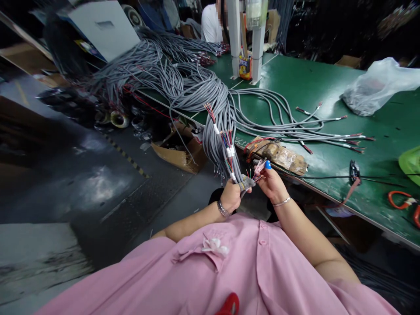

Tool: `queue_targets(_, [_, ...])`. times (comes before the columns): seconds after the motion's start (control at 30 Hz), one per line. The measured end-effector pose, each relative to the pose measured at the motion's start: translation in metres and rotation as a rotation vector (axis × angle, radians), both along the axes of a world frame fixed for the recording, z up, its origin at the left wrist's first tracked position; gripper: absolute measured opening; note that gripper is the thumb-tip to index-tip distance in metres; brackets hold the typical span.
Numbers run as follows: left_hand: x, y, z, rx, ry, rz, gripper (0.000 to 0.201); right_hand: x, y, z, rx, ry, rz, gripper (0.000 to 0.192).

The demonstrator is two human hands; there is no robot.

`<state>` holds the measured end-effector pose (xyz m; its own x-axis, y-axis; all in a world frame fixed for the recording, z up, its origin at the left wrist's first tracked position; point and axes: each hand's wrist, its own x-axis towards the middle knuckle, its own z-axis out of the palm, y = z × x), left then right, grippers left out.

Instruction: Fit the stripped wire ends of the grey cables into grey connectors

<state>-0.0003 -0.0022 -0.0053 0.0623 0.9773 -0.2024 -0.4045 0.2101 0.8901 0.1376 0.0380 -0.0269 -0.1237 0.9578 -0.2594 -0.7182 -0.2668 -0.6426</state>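
My left hand (231,197) is closed around a bunch of grey cables (233,164), below their white-banded ends with thin coloured wires. A worn grey covering (246,183) wraps its fingertips. Close by on the right, my right hand (273,183) is pinched at the thin coloured wires (258,178) of a cable end, with a blue cover (268,165) on one fingertip. Pinkish wrapping shows on another fingertip. The exact grip there is partly hidden. More grey cables (210,94) hang over the table edge just beyond my hands.
The green table (295,78) bears loose cable ends, a tape-wrapped block (282,156), a plastic bag (370,87), orange-handled scissors (398,199) and a green container (410,159). A white post (234,39) rises behind. A cardboard box (179,153) sits below the edge. Another person (210,24) is across the table.
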Motion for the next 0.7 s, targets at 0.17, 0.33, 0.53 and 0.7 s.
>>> queue_targets(0.17, [0.001,0.0026,-0.005,-0.027,0.015,-0.021,0.018,-0.0027,0.0024,-0.001,-0.03,0.002,-0.039,0.027])
queue_targets(0.33, [0.0014,0.002,-0.0044,-0.028,0.028,-0.031,0.019,-0.001,0.0014,-0.0024,-0.058,0.065,0.001,0.031])
queue_targets(0.53, [-0.0047,-0.0038,-0.0018,0.003,-0.005,-0.019,0.017,0.0045,0.0013,-0.001,-0.066,0.053,0.067,0.042])
queue_targets(0.7, [-0.0059,-0.0026,0.0002,-0.002,-0.043,-0.002,0.015,0.005,0.0009,0.0041,0.033,-0.105,0.017,0.029])
